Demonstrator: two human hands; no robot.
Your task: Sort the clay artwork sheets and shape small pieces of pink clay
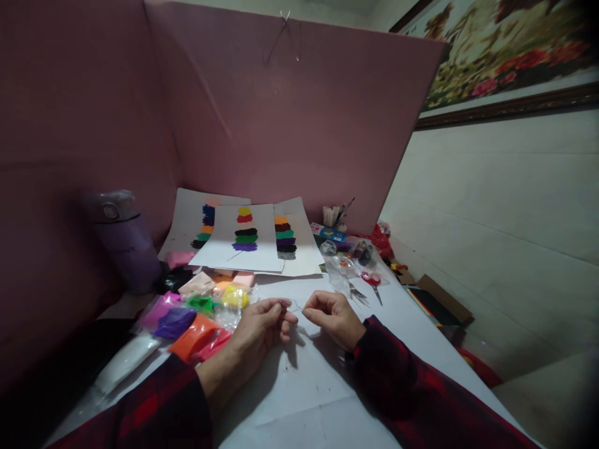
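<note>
Low over the white-covered table, my left hand pinches a thin, bent wire between thumb and forefinger. The other end of the wire sits in the closed fingertips of my right hand, with a short gap between the two hands. Its exact shape is too fine to make out. Just left of my left hand lie packets of coloured clay, among them a yellow packet and an orange packet. Red-handled scissors rest beyond my right hand.
Sheets with paint swatches lie at the back before a pink partition. A purple bottle stands at the left. Brushes in a holder, clear plastic bags and thin pointed tools occupy the back right.
</note>
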